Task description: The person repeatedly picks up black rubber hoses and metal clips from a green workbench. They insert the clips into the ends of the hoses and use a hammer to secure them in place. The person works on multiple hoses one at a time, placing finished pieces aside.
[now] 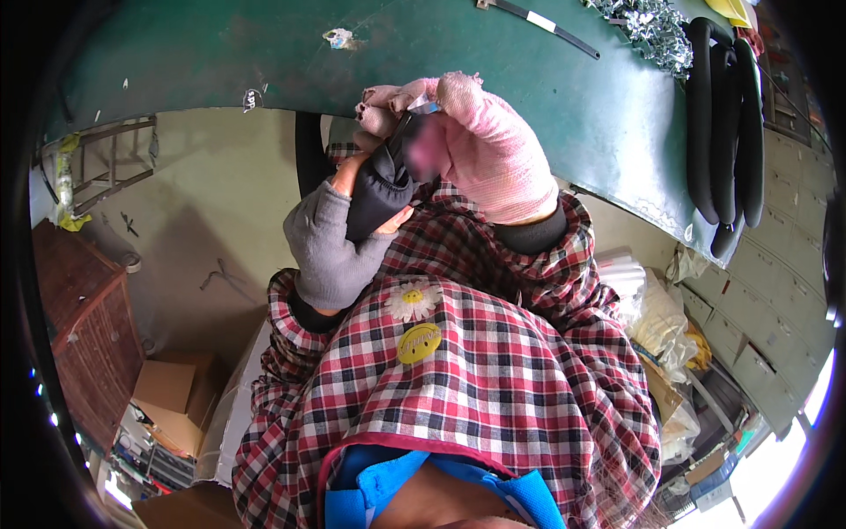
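Observation:
My left hand (330,234), in a grey glove with bare fingertips, is closed around a soft black padded fabric piece (381,199) held above my lap. My right hand (493,145), in a worn pink knit glove, grips the upper end of the same piece with bent fingers. A small blue and white bit (426,108) shows between the right fingers; I cannot make out what it is. Part of the black piece's upper end is hidden by the right hand and blurred.
The green tabletop (211,66) curves beyond my hands. On it lie a long flat bar with a white band (546,23), a pile of shiny silver pieces (652,40) and several black padded tubes (718,123). Cardboard boxes (167,388) stand on the left, grey drawers (762,300) on the right.

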